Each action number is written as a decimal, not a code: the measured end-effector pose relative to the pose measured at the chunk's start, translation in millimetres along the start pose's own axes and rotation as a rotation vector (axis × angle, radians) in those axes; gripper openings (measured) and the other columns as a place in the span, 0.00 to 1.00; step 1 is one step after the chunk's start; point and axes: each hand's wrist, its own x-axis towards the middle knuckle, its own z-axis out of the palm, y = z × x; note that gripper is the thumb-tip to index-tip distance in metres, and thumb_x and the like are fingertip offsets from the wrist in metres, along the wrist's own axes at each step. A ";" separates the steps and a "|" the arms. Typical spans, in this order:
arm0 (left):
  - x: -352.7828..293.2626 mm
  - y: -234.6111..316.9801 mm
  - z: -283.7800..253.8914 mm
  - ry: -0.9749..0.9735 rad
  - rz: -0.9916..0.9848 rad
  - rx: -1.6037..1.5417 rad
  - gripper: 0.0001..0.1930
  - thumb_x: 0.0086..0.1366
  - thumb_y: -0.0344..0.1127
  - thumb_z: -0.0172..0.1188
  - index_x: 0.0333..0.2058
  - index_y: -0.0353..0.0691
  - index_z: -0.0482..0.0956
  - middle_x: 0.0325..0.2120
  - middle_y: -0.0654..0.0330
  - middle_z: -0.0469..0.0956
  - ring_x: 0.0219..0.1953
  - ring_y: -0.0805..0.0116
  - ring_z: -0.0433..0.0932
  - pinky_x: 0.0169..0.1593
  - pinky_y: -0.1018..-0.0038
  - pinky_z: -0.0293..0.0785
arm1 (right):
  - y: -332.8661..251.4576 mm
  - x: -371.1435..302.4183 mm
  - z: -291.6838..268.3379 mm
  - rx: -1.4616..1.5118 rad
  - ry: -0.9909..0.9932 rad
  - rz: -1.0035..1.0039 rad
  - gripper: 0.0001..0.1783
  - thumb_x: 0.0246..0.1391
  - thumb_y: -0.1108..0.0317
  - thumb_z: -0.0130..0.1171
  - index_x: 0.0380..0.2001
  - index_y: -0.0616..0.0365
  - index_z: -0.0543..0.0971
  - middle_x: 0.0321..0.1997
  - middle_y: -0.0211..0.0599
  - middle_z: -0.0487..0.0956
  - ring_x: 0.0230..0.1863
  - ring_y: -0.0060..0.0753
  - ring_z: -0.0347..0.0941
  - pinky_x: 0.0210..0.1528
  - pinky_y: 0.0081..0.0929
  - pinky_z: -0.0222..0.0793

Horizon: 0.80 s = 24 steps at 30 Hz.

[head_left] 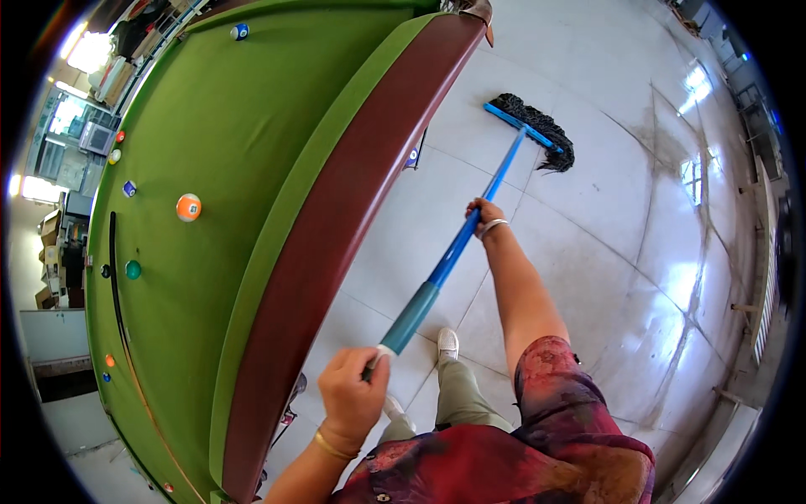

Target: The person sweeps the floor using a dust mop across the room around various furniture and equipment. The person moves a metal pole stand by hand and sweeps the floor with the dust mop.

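Mop [453, 250], shaggy-headed and straight-poled, is clasped by left hand [354, 391] and right hand [485, 215].

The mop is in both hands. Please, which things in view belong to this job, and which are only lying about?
Apparently part of the job:
- mop, gripped by left hand and right hand
- tiled floor under it

Apparently just lying on the pool table:
- cue
- orange-and-white ball
- green ball
- other balls
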 end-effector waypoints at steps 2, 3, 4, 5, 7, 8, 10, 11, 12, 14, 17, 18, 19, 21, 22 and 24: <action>-3.0 -10.4 5.8 -0.037 0.009 -0.057 0.04 0.43 0.25 0.54 0.21 0.35 0.70 0.17 0.55 0.69 0.19 0.63 0.69 0.23 0.76 0.64 | -3.3 -4.0 -17.8 -0.002 0.110 -0.013 0.03 0.38 0.76 0.45 0.16 0.60 0.64 0.12 0.36 0.65 0.12 0.27 0.61 0.15 0.20 0.62; -9.5 -19.9 5.7 -0.079 -0.021 -0.077 0.05 0.43 0.27 0.55 0.22 0.36 0.70 0.17 0.56 0.69 0.19 0.62 0.69 0.23 0.75 0.64 | -0.2 -7.2 -25.5 -0.039 0.166 -0.024 0.04 0.38 0.75 0.44 0.14 0.60 0.64 0.11 0.36 0.65 0.12 0.28 0.61 0.14 0.21 0.61; -17.3 -29.1 6.4 -0.122 -0.047 -0.101 0.07 0.43 0.29 0.56 0.24 0.37 0.70 0.16 0.56 0.69 0.19 0.60 0.69 0.23 0.74 0.65 | 5.5 -11.9 -34.9 -0.156 0.212 -0.016 0.05 0.37 0.74 0.44 0.12 0.59 0.64 0.10 0.36 0.65 0.11 0.28 0.61 0.13 0.21 0.59; -29.2 -39.3 3.9 -0.136 -0.029 -0.110 0.07 0.43 0.29 0.56 0.24 0.37 0.70 0.16 0.56 0.69 0.19 0.60 0.69 0.23 0.74 0.65 | 16.1 -15.7 -46.1 -0.271 0.258 -0.005 0.06 0.36 0.73 0.43 0.10 0.59 0.64 0.09 0.36 0.65 0.10 0.28 0.60 0.12 0.22 0.57; -67.3 -66.3 -12.3 -0.260 -0.063 0.013 0.12 0.42 0.33 0.57 0.27 0.36 0.69 0.18 0.55 0.70 0.21 0.57 0.69 0.25 0.72 0.66 | 47.2 -41.7 -56.8 -0.520 0.235 0.019 0.10 0.31 0.69 0.43 0.04 0.57 0.67 0.06 0.36 0.63 0.08 0.31 0.58 0.10 0.28 0.54; -89.0 -71.6 -20.9 -0.357 -0.175 0.010 0.14 0.42 0.36 0.57 0.28 0.37 0.69 0.19 0.54 0.71 0.22 0.56 0.70 0.26 0.71 0.66 | 67.6 -45.5 -74.9 -0.532 0.268 0.037 0.09 0.29 0.69 0.43 0.03 0.56 0.68 0.05 0.36 0.63 0.07 0.32 0.58 0.10 0.30 0.54; -141.8 -88.4 -40.0 -0.465 -0.333 0.052 0.17 0.42 0.40 0.58 0.30 0.37 0.69 0.20 0.53 0.71 0.23 0.55 0.71 0.27 0.71 0.67 | 114.8 -87.5 -82.7 -0.560 0.243 0.024 0.10 0.29 0.69 0.44 0.03 0.56 0.67 0.06 0.37 0.65 0.07 0.32 0.59 0.10 0.30 0.54; -171.1 -99.4 -48.5 -0.491 -0.356 0.085 0.17 0.42 0.41 0.58 0.30 0.38 0.69 0.20 0.53 0.71 0.23 0.55 0.71 0.28 0.71 0.67 | 140.0 -104.2 -92.1 -0.472 0.250 0.028 0.11 0.32 0.69 0.43 0.04 0.58 0.66 0.06 0.39 0.65 0.08 0.33 0.60 0.10 0.28 0.56; -198.7 -112.5 -57.4 -0.534 -0.330 0.087 0.18 0.42 0.42 0.58 0.30 0.38 0.69 0.20 0.53 0.71 0.23 0.55 0.71 0.28 0.71 0.67 | 165.3 -117.0 -103.1 -0.433 0.240 0.023 0.11 0.35 0.70 0.42 0.05 0.59 0.65 0.06 0.40 0.65 0.08 0.34 0.62 0.10 0.28 0.57; -246.8 -136.5 -76.3 -0.580 -0.350 0.093 0.18 0.39 0.38 0.61 0.32 0.38 0.70 0.21 0.52 0.72 0.22 0.63 0.72 0.27 0.75 0.67 | 201.3 -160.1 -109.9 -0.354 0.232 0.036 0.05 0.35 0.76 0.42 0.11 0.61 0.63 0.07 0.38 0.63 0.07 0.31 0.60 0.07 0.25 0.55; -304.5 -165.0 -117.7 -0.518 -0.395 0.037 0.16 0.40 0.36 0.60 0.30 0.38 0.71 0.21 0.52 0.72 0.23 0.62 0.72 0.26 0.76 0.66 | 274.3 -200.7 -123.0 -0.229 0.368 0.068 0.04 0.38 0.74 0.42 0.22 0.60 0.62 0.13 0.37 0.65 0.12 0.31 0.62 0.11 0.25 0.57; -323.8 -180.1 -132.4 -0.455 -0.306 0.078 0.15 0.40 0.34 0.60 0.29 0.38 0.71 0.20 0.53 0.71 0.22 0.62 0.72 0.25 0.77 0.65 | 291.5 -214.5 -123.6 -0.092 0.351 0.107 0.03 0.38 0.75 0.42 0.21 0.61 0.62 0.11 0.37 0.64 0.10 0.31 0.61 0.10 0.26 0.58; -343.5 -191.7 -153.7 -0.466 -0.299 0.083 0.15 0.40 0.34 0.60 0.29 0.38 0.71 0.20 0.53 0.71 0.22 0.62 0.72 0.25 0.77 0.65 | 314.8 -236.9 -123.2 0.039 0.332 0.159 0.02 0.37 0.77 0.42 0.20 0.61 0.62 0.09 0.37 0.63 0.09 0.32 0.61 0.10 0.26 0.59; -377.8 -208.5 -198.0 -0.474 -0.206 0.115 0.14 0.40 0.33 0.60 0.29 0.38 0.71 0.18 0.54 0.71 0.20 0.66 0.71 0.24 0.77 0.65 | 361.6 -293.8 -119.8 0.011 0.352 0.141 0.02 0.37 0.77 0.43 0.19 0.62 0.62 0.10 0.38 0.64 0.09 0.32 0.61 0.10 0.26 0.60; -398.1 -215.3 -219.0 -0.418 -0.245 0.057 0.14 0.40 0.34 0.59 0.29 0.37 0.71 0.16 0.55 0.70 0.19 0.71 0.70 0.24 0.77 0.64 | 380.2 -321.8 -111.7 -0.034 0.350 0.118 0.02 0.37 0.77 0.44 0.18 0.62 0.62 0.10 0.38 0.64 0.09 0.31 0.62 0.10 0.26 0.60; -443.8 -248.1 -269.4 -0.429 -0.218 0.207 0.14 0.40 0.34 0.60 0.28 0.36 0.72 0.16 0.55 0.70 0.20 0.75 0.69 0.24 0.78 0.64 | 415.2 -363.0 -98.6 -0.107 0.357 0.051 0.03 0.36 0.77 0.45 0.17 0.63 0.63 0.11 0.39 0.65 0.10 0.31 0.62 0.11 0.25 0.61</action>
